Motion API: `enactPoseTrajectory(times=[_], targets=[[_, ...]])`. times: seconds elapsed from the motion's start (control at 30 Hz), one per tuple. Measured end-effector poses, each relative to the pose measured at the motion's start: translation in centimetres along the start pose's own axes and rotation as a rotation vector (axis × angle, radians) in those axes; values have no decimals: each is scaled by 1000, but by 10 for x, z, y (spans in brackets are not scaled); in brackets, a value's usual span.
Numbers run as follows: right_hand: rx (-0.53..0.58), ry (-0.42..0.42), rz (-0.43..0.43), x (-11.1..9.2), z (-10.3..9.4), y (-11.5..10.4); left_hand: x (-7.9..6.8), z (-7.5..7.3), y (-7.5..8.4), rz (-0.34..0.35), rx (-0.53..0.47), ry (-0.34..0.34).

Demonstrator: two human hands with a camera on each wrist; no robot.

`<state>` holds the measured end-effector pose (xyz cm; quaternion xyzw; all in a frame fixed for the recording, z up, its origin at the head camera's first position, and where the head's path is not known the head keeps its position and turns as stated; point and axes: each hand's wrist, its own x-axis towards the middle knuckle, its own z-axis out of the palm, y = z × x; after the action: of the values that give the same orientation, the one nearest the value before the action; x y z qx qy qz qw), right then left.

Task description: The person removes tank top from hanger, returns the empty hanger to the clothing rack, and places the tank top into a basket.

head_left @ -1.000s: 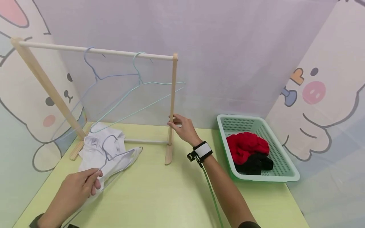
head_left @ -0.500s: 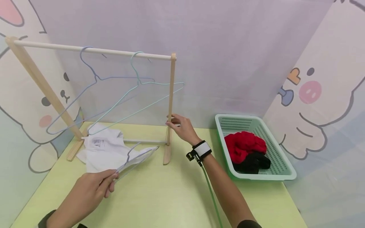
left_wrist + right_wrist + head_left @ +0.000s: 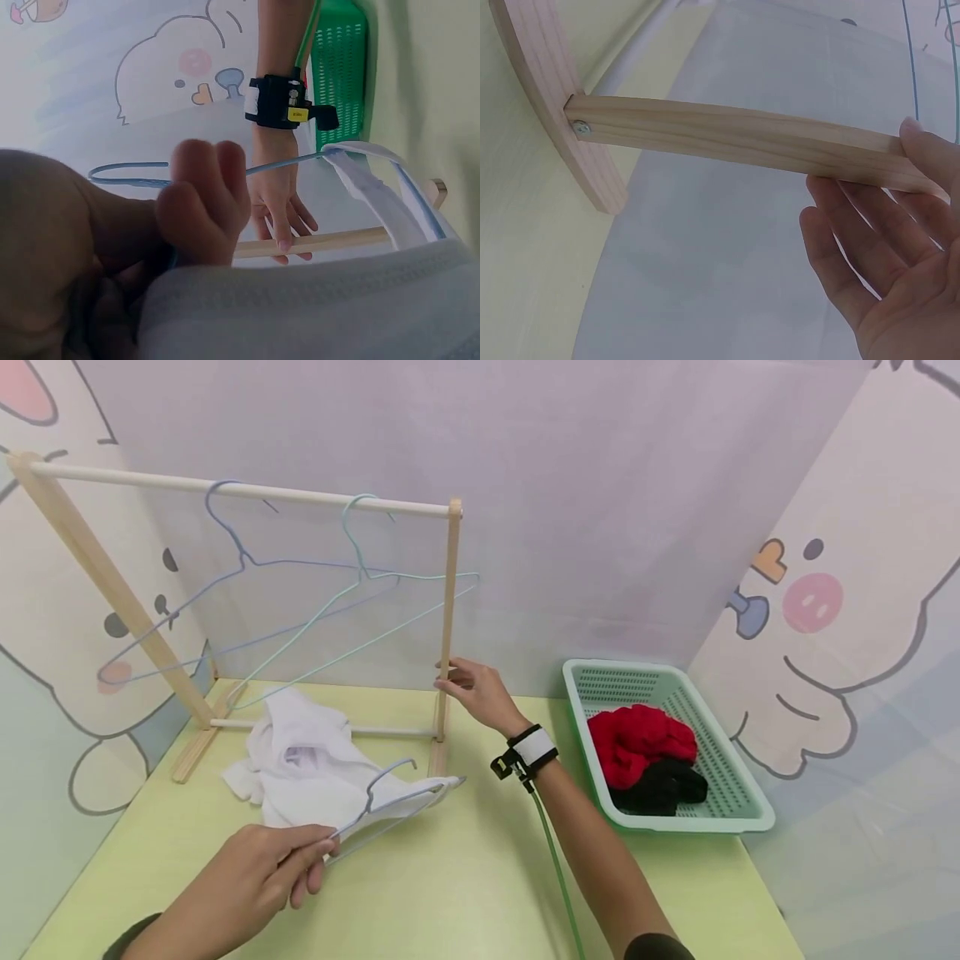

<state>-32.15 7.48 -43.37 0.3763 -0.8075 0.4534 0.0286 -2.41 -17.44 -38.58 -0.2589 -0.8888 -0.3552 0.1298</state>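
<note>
My left hand [image 3: 258,881] pinches a lavender-blue wire hanger [image 3: 390,768] between thumb and fingers, its hook pointing to the back right. Draped on that hanger is a white garment [image 3: 330,793], trailing over the table towards the rack's foot; one hanger shoulder sits inside the cloth at the right. In the left wrist view the white fabric [image 3: 315,307] fills the lower part, close to the fingers. My right hand [image 3: 483,697] holds the right upright [image 3: 451,577] of the wooden clothes rack, thumb on one side and fingers on the other, plain in the right wrist view too.
A blue hanger [image 3: 232,535] and a mint hanger [image 3: 347,522] hang bare from the rack's top rail [image 3: 300,495]. To the right stands a green basket [image 3: 693,825] with a red garment [image 3: 645,739] and a black one [image 3: 663,787]. Curtain walls enclose the table.
My left hand has moved to the right with the hanger, drawing the white garment along. The hung blue hanger has swung round. My right hand keeps its hold on the upright.
</note>
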Motion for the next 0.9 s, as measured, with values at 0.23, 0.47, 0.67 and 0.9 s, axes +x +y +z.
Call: enactPoseTrajectory(times=[0.23, 0.47, 0.67, 0.9], targets=[[12, -9, 10, 1, -2, 4, 5, -7, 13, 31, -159, -55], [25, -27, 19, 3, -5, 5, 7, -15, 26, 169, -297, -65], [30, -33, 1, 1, -8, 9, 15, -20, 32, 248, -359, -24], [146, -8, -60, -15, -34, -6, 21, -27, 26, 133, -254, 83]])
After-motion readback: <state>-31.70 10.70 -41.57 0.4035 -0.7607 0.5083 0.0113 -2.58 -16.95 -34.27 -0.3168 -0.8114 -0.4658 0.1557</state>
